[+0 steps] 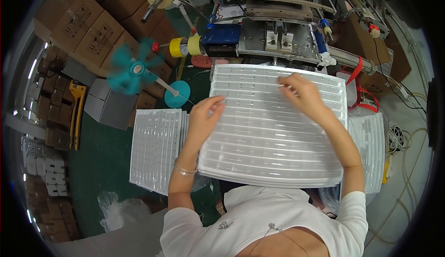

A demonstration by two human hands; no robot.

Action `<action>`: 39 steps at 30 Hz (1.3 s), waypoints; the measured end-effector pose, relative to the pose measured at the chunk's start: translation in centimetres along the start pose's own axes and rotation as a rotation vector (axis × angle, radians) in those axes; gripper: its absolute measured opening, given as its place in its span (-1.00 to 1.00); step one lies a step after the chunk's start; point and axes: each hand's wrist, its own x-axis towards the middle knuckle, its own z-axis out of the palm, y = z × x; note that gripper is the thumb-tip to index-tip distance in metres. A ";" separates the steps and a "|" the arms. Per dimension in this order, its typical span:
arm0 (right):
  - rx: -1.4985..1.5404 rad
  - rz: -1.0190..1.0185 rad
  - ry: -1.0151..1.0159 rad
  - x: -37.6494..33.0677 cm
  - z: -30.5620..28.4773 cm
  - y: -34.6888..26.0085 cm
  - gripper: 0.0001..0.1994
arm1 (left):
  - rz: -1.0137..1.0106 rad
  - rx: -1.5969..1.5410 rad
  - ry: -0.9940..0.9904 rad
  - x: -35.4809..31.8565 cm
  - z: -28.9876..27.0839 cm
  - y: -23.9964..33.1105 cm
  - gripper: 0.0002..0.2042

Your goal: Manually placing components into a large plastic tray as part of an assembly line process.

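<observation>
A stack of white plastic trays (271, 132) with long raised ribs lies in front of my body, its top tray facing up. Small clear or metallic bits show along the grooves, too small to name. At the tray's upper left edge is my left hand (204, 118), thumb and fingers a little apart, with nothing visible between them. My right hand (303, 95) is over the upper right part of the top tray. Its fingers are bent together in a pinch, and whatever they hold is too small to make out.
More ribbed white trays (155, 148) stand at the left, and wrapped ones (368, 141) at the right. Beyond the stack is a metal machine (278, 39) with tape rolls (178, 47). A teal fan (134, 69) spins near cardboard boxes (95, 34). Red straps (359, 71) hang at right.
</observation>
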 end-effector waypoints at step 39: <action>-0.546 -0.408 -0.480 3.6 15.1 -12.1 -0.75 | -0.431 -0.413 0.247 -20.0 -0.2 -12.7 -0.82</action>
